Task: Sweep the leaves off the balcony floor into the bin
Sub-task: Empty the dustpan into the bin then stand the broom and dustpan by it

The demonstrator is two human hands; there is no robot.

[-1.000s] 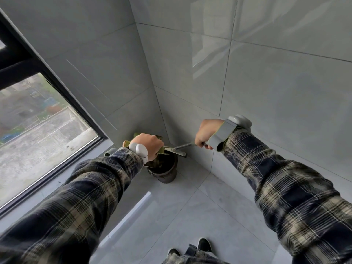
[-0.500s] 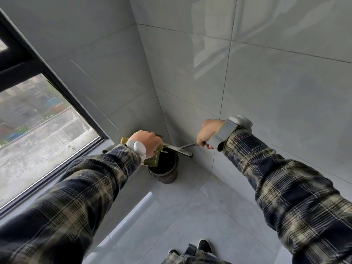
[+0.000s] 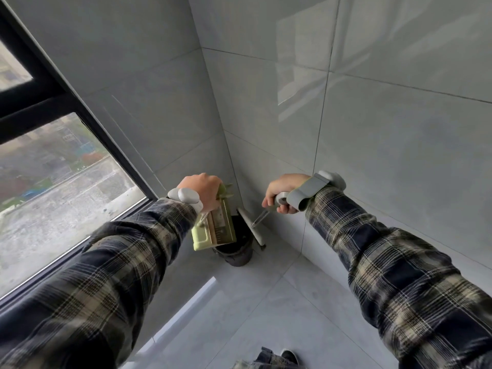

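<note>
Dustpan (image 3: 213, 230) tipped over the bin (image 3: 238, 253) in the balcony corner.

The left grip (image 3: 202, 190) is clenched round the green dustpan's handle. The pan hangs tilted just below the fist, over the dark bin's mouth. The right grip (image 3: 282, 191) grasps the broom (image 3: 255, 226) by its metal handle, with the head below it, just beside the bin's rim. The bin stands on the floor (image 3: 266, 302).

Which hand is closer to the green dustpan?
Left. The left hand grips the dustpan at its top; the right hand is apart from it, off to the right, holding the broom.
</note>
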